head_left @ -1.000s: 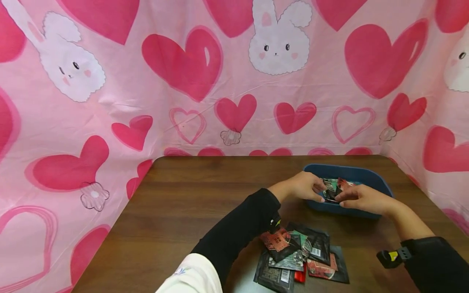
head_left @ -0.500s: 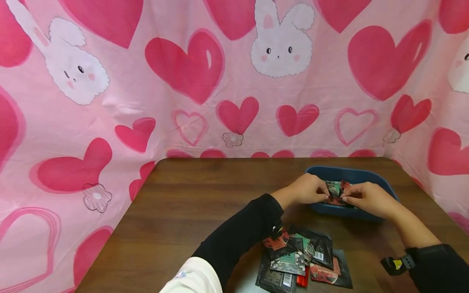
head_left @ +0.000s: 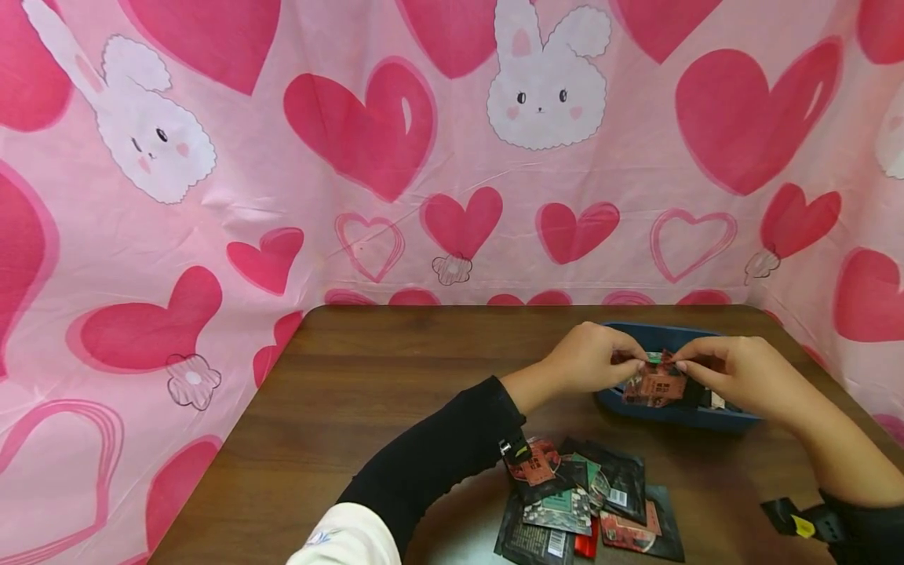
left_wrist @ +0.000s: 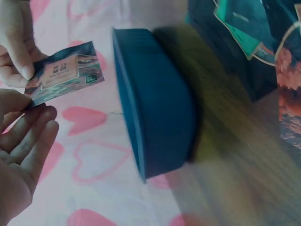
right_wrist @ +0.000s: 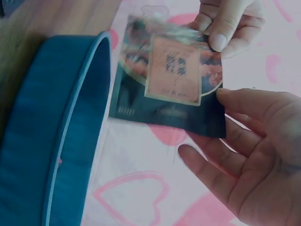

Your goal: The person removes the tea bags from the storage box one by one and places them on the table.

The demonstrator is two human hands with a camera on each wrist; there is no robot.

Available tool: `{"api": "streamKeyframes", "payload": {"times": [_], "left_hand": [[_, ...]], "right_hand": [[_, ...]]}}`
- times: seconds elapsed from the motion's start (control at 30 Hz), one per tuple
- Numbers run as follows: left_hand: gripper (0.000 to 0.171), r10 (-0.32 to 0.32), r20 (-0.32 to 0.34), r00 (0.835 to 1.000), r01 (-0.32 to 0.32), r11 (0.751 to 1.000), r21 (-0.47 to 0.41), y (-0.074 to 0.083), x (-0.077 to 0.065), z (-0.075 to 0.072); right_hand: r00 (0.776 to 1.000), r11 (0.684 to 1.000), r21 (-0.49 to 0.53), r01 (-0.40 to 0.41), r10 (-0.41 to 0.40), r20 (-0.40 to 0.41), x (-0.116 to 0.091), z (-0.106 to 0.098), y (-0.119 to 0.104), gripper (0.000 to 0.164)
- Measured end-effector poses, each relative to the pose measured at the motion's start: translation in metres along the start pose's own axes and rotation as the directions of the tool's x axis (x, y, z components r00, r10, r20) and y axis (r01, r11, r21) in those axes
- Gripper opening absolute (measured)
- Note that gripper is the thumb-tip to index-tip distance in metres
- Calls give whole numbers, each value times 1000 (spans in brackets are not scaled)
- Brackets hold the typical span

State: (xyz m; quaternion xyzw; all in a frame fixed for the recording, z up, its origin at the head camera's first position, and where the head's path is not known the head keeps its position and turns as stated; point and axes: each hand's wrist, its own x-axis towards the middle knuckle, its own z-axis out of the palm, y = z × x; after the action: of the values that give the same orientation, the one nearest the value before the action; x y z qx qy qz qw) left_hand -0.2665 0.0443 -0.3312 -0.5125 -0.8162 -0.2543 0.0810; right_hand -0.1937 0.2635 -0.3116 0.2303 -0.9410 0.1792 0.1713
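Well to the left of the tub, a wooden table runs on, and a pink cloth printed with hearts and rabbits hangs behind it. A black sleeve slants up towards the tub from its near left. Nearer the person than the tub, and a little to its left, lies a pile of packets, overlapping: black ones, some with orange or green labels, two showing barcodes, and a bit of bright red among them.

At the tub's left end, the left hand pinches the top edge of a packet between thumb and forefinger. This packet, black with an orange label, hangs above the tub, clear of its rim. The tub is dark blue; what lies inside is mostly covered. Over the tub's right part, the right hand pinches the same edge, close to the left; its other fingers are loosely spread. Nearer the person than the tub, to its right, is the other black sleeve.
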Motion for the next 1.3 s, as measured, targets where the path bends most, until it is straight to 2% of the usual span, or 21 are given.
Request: {"api": "streamKeyframes", "payload": {"times": [0.07, 0.13, 0.2, 0.23, 0.3, 0.37, 0.43, 0.53, 0.63, 0.7, 0.8, 0.9, 1.0, 1.23, 1.3], "left_hand": [[17, -33, -7, 999, 33, 998, -54, 2, -7, -3], [16, -93, 17, 996, 94, 985, -144, 1, -15, -4], [14, -179, 77, 981, 193, 944, -267, 0, -24, -4], [14, -223, 114, 968, 249, 910, -333, 0, -29, -3], [12, -301, 190, 934, 355, 818, -452, -3, -39, -1], [11, -358, 252, 899, 438, 725, -532, -6, -50, 1], [9, -383, 307, 871, 491, 657, -572, -10, -60, 4], [8, -400, 388, 831, 557, 581, -594, -15, -73, 8], [7, -399, 466, 790, 614, 512, -601, -17, -84, 13], [6, -401, 503, 766, 643, 481, -596, -16, -89, 18], [5, -406, 548, 731, 682, 454, -574, -15, -96, 26], [4, -417, 584, 696, 718, 426, -551, -14, -101, 34], [4, -417, 613, 671, 741, 410, -531, -12, -105, 42], [4, -402, 634, 660, 745, 456, -486, -9, -111, 49], [4, -396, 638, 660, 743, 466, -480, -9, -111, 49]], "right_hand": [[1000, 999, 47, 11, -11, -2, -2, 3, -5, 12], [1000, 994, 108, 4, -6, 18, -5, 8, -10, 13], [997, 980, 198, -29, 15, 70, -8, 16, -13, 10], [994, 969, 243, -53, 28, 105, -10, 21, -14, 8], [978, 930, 346, -126, 58, 200, -12, 30, -15, 6], [954, 867, 455, -202, 69, 293, -14, 41, -15, 12], [930, 800, 541, -260, 56, 364, -16, 53, -15, 18], [904, 705, 638, -310, 10, 427, -21, 70, -17, 20], [886, 641, 693, -330, -42, 461, -26, 84, -20, 19], [873, 612, 711, -347, -65, 483, -28, 92, -22, 17], [850, 595, 709, -377, -81, 520, -32, 101, -23, 14], [830, 601, 693, -398, -87, 551, -35, 106, -23, 11], [820, 603, 693, -396, -107, 562, -40, 110, -23, 11], [790, 548, 717, -430, -157, 593, -50, 115, -24, 15], [782, 549, 709, -443, -151, 605, -51, 115, -24, 15]]}}
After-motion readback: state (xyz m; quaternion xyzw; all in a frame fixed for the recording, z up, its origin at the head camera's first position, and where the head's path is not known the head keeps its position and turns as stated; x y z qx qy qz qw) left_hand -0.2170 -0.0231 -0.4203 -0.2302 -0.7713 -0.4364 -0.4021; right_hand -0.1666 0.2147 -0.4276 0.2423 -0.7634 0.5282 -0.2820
